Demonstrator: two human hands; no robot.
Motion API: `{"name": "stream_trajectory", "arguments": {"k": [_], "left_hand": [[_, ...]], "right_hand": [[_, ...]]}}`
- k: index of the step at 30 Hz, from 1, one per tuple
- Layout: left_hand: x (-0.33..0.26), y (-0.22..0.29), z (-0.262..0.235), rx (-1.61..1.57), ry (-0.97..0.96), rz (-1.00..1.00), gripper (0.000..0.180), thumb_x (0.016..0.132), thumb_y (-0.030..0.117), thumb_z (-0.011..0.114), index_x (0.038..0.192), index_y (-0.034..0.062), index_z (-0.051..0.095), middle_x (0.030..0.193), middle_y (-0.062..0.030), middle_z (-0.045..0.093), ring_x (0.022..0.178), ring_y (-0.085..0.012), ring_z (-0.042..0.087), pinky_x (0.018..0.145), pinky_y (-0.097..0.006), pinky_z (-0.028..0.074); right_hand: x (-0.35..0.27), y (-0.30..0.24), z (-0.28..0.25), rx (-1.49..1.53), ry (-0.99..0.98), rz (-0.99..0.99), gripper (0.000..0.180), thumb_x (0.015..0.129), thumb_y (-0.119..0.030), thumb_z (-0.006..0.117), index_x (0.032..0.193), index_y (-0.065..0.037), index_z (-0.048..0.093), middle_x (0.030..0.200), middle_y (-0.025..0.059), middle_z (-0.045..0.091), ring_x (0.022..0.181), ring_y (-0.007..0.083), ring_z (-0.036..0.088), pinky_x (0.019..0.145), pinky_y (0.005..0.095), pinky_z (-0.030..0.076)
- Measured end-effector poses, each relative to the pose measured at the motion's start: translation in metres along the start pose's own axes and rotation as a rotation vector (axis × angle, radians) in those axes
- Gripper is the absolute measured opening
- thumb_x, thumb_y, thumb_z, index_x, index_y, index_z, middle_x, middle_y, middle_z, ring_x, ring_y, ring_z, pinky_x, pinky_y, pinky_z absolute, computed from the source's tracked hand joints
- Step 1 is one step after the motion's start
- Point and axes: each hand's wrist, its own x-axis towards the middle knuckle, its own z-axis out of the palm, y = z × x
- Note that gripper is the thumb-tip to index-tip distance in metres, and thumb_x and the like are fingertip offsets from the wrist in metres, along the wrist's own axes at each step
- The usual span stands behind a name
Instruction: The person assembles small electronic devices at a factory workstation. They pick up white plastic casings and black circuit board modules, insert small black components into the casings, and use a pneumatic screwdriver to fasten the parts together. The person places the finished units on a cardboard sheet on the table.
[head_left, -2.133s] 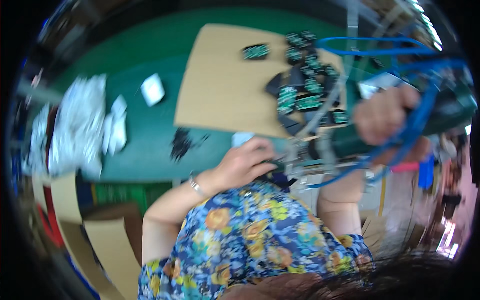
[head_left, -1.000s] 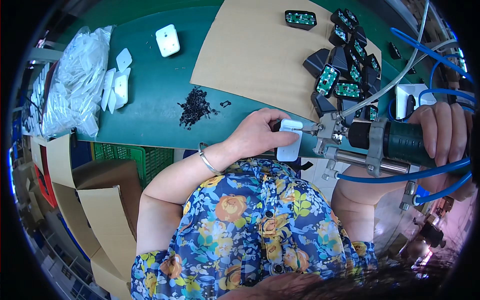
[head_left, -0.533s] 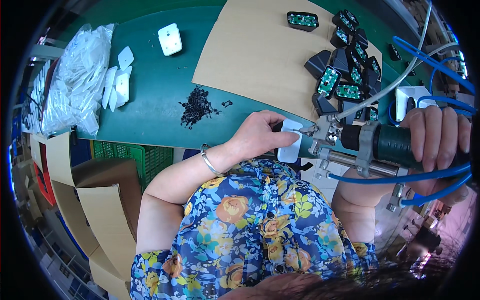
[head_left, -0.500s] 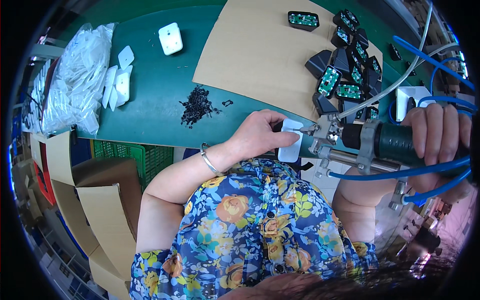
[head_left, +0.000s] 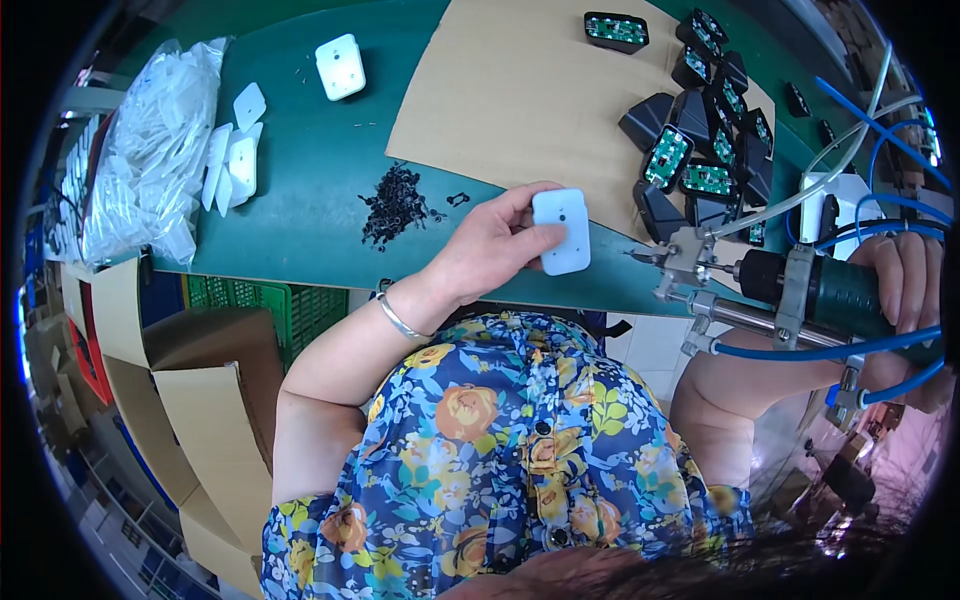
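The driver has left the white case (a gap shows), so screwing seems paused. Left hand pinches the case above the table; right hand curls tight round the driver.

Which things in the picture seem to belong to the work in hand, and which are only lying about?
Seem to belong:
white piece, held in the left hand
dark green tool, held in the right hand
probably also the black housings with green boards, pile of small black parts and bag of white pieces

Seem only lying about:
open cardboard box, lower left
green crate beside it
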Motion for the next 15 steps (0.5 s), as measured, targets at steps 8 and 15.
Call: {"name": "stream_trajectory", "arguments": {"k": [8,15], "left_hand": [[0.008,0.002,0.008,0.001,-0.088,-0.070,0.041,0.082,0.010,0.058,0.121,0.0032,0.046,0.090,-0.0051,0.060,0.074,-0.0101,0.058,0.062,-0.022,0.050],[0.007,0.007,0.012,-0.047,-0.115,-0.094,0.040,0.082,0.010,0.058,0.121,0.0040,0.047,0.091,-0.0053,0.060,0.074,-0.0103,0.059,0.061,-0.021,0.050]], "right_hand": [[-0.001,0.000,0.000,-0.006,0.002,-0.002,0.055,0.064,-0.025,0.074,0.104,-0.002,0.043,0.070,-0.0009,0.045,0.059,0.0092,0.044,0.056,0.0211,0.039],[-0.005,-0.001,0.002,-0.023,0.006,-0.003,0.056,0.065,-0.025,0.074,0.105,-0.002,0.043,0.071,-0.0008,0.045,0.059,0.0092,0.044,0.056,0.0213,0.039]]}}
